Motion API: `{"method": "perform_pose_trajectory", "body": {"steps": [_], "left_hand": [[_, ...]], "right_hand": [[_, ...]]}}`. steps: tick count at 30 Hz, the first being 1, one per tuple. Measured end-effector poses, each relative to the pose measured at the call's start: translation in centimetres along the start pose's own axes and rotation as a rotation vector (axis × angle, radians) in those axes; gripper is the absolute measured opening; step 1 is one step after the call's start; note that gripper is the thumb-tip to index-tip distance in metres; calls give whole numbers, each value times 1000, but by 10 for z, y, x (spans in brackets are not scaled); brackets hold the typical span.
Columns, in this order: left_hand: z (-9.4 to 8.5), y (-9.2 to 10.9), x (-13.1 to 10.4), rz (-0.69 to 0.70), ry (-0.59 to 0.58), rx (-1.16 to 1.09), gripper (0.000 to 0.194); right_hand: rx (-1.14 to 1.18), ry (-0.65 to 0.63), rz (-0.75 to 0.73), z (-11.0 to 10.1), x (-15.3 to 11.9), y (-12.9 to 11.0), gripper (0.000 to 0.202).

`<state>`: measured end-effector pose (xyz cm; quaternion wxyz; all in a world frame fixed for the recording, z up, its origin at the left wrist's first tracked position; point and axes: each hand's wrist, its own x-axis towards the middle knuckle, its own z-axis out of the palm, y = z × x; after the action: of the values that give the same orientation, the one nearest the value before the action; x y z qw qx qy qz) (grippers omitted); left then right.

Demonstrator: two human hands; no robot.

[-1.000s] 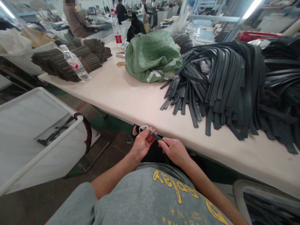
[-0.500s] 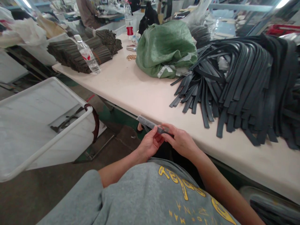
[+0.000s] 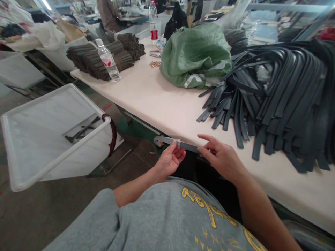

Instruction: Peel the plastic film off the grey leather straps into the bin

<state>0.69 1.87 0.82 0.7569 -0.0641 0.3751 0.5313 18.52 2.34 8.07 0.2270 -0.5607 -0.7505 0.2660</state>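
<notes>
A dark flat strap (image 3: 190, 146) is stretched between my two hands, just over the table's near edge. Its left part carries a light grey covering (image 3: 167, 139), whose kind I cannot make out. My left hand (image 3: 170, 159) pinches the strap near its middle, thumb on top and fingers curled beneath. On the other side, my right hand (image 3: 220, 156) grips the dark part between thumb and fingers, with the index finger lifted off. To the right, a big pile of similar black straps (image 3: 282, 94) hangs folded over on the table.
The pale table (image 3: 151, 97) bears a green woven sack (image 3: 193, 55), a bundle of dark strips (image 3: 89, 59), water bottles (image 3: 109, 62) and small gold-coloured pieces (image 3: 155, 64). A white bin (image 3: 56, 146) stands at the left. A person (image 3: 108, 15) is in the background.
My right hand has slid right along the strap, away from my left hand, baring more of the dark part. My left hand keeps its pinch. The view has shifted slightly left.
</notes>
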Motion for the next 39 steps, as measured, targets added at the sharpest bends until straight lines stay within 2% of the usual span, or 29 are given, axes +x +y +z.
{"method": "perform_pose_trajectory", "body": {"steps": [2, 4, 8, 10, 12, 14, 17, 19, 21, 24, 26, 28, 31, 34, 36, 39], "left_hand": [[-2, 1, 0, 2, -1, -10, 14], [-3, -3, -2, -27, -24, 2, 13], [-3, -14, -4, -83, -117, 60, 13], [-4, -12, -2, -57, -101, 62, 13], [-6, -4, 2, -2, -50, 42, 13], [-8, 3, 6, 36, -10, 25, 14], [-8, 3, 6, 3, 0, 31, 14], [-7, -3, 2, -50, -31, 50, 14], [-5, -10, -1, -86, -67, 74, 13], [-5, -10, -1, -89, -44, 99, 16], [-8, -3, 1, -64, 6, 88, 17], [-11, 5, 4, -39, 43, 66, 17], [-14, 12, 7, -37, 63, 45, 17], [-15, 11, 6, -59, 70, 46, 17], [-15, 10, 5, -77, 70, 56, 17], [-14, 10, 2, -121, 69, 64, 16]], "right_hand": [[-8, 31, 2, -13, -6, 3, 42], [-36, 33, -7, -14, -7, 3, 40], [-73, -15, -23, 19, 6, -4, 35], [-38, -32, -24, 26, 9, -4, 37], [53, -64, -11, 16, 3, 0, 41], [116, -77, 19, -4, -7, 7, 40], [39, -40, 30, -21, -17, 9, 36], [-42, -42, 13, -10, -14, 5, 32], [-91, -57, 20, 12, -5, -1, 31], [-77, -112, -5, 30, 1, -5, 31], [-33, -157, -79, 21, -7, -2, 33], [-13, -176, -161, -2, -25, 3, 32], [-26, -147, -281, -42, -54, 5, 30], [24, -105, -439, -68, -70, -3, 31], [64, -56, -520, -74, -72, -10, 30], [60, 63, -556, -63, -64, -15, 27]]}}
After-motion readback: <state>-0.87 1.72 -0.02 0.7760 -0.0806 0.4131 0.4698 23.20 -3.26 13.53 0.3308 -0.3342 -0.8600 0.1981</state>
